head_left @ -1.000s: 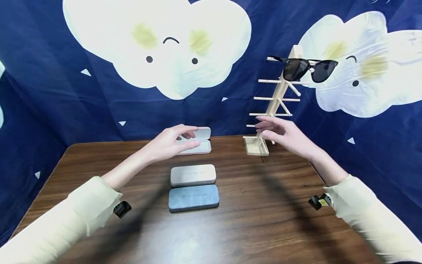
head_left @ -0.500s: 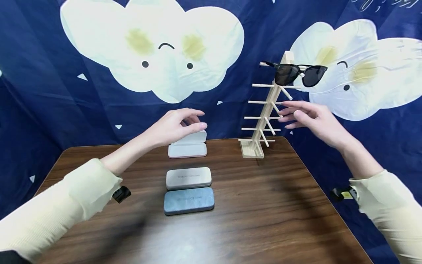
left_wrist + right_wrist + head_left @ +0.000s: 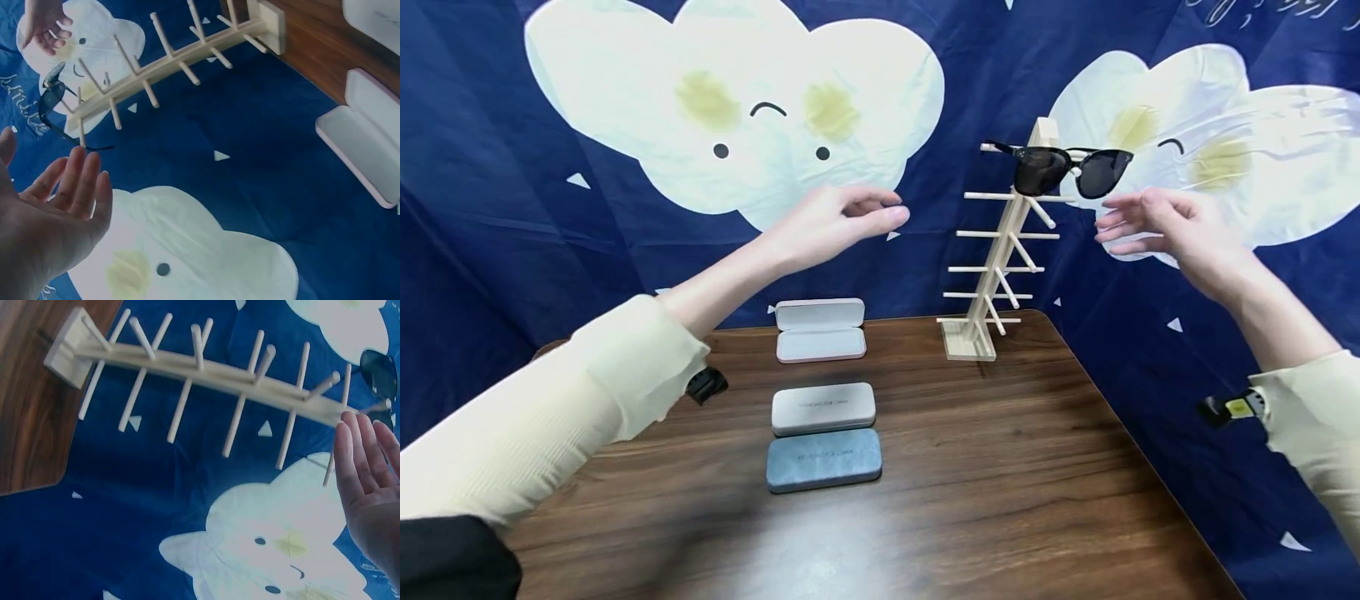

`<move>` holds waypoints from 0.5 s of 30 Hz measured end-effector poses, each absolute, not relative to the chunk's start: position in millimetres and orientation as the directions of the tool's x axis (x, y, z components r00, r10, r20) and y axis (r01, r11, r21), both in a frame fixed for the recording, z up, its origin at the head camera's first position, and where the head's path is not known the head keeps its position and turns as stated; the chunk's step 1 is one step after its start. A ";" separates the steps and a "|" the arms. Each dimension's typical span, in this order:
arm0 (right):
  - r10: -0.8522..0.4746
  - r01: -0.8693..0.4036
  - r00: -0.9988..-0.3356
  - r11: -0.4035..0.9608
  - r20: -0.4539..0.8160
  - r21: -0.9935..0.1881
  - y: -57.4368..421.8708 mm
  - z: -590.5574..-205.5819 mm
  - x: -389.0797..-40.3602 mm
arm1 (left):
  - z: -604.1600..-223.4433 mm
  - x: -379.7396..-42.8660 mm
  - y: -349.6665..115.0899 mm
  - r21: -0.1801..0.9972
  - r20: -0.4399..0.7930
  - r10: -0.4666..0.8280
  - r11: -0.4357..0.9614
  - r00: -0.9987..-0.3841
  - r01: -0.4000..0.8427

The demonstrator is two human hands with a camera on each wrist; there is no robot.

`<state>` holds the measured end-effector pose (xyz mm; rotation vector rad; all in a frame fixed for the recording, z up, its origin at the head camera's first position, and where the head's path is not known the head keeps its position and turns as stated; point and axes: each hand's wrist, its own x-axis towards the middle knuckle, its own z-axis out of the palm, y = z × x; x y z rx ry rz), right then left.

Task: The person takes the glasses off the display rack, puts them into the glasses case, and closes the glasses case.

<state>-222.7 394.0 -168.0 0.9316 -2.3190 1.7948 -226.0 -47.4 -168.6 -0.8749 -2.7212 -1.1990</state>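
Black sunglasses (image 3: 1043, 171) hang on the top pegs of a pale wooden rack (image 3: 1009, 229) at the back right of the table. My right hand (image 3: 1180, 229) is raised just to the right of the sunglasses, fingers relaxed and holding nothing. My left hand (image 3: 842, 221) hovers in the air left of the rack, empty, with its fingers loosely bent toward the sunglasses. In the left wrist view, the sunglasses (image 3: 52, 103) show beyond my fingertips. The right wrist view has my right hand (image 3: 372, 481) below the dark lenses (image 3: 378, 375), overlapping the rack's top end.
An opened glasses case (image 3: 820, 343) with a white inside lies at the table's back. In front of it are a closed white case (image 3: 823, 408) and a closed blue case (image 3: 824, 460). A dark blue cloth with white clouds (image 3: 737, 108) hangs behind the wooden table (image 3: 1000, 467).
Both hands have risen. The left has moved up and right, away from the open case; the right has gone up and right from the rack's lower pegs to beside the sunglasses.
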 end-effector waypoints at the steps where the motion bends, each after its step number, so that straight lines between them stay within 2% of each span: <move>1: -0.403 -0.485 -0.824 0.138 0.399 -0.864 396.5 -165.6 -224.8 | -165.7 -228.5 -43.0 0.672 0.260 0.477 0.535 -0.840 0.512; 7: -0.308 -0.400 -0.881 0.075 0.360 -0.914 406.4 -153.2 -240.7 | -146.2 -238.9 -15.0 0.686 0.241 0.460 0.541 -0.854 0.486; 15: -0.200 -0.225 -0.953 -0.041 0.229 -0.973 411.6 -140.0 -257.2 | -120.2 -251.3 15.8 0.727 0.194 0.421 0.544 -0.886 0.418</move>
